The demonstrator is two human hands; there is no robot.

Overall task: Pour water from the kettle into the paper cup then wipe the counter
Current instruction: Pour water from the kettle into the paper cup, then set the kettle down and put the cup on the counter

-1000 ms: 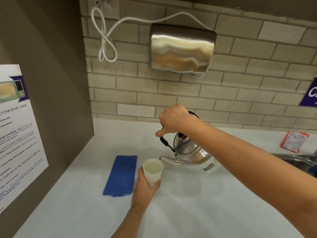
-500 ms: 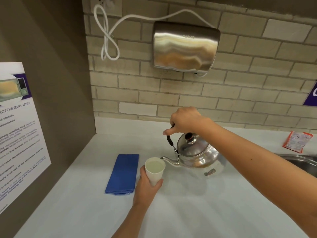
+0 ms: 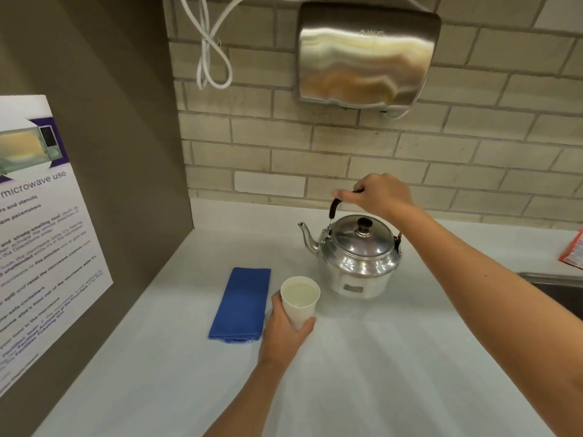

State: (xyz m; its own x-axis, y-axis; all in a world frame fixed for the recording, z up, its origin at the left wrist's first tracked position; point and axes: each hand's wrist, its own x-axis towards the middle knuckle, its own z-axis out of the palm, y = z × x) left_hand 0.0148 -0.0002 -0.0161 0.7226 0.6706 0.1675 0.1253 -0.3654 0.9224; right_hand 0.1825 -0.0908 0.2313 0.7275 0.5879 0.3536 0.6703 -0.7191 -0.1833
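- Head view: right hand (image 3: 380, 193) is gripping the handle of the kettle (image 3: 361, 257), which is sitting upright on the counter (image 3: 394, 357).
- Left hand (image 3: 285, 329) is clasping the filled paper cup (image 3: 299, 302) beside the blue cloth (image 3: 241, 304).
- Pouring looks done; the next move is calling for letting go and taking the cloth.

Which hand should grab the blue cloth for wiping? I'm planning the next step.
Left, probably. The left hand is right beside the blue cloth, though it must first release the paper cup. The right hand holds the kettle, farther away.

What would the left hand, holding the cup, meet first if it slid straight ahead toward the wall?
Probably the kettle: it stands just beyond and slightly right of the left hand and cup. Depth is unclear, so it might pass the spout.
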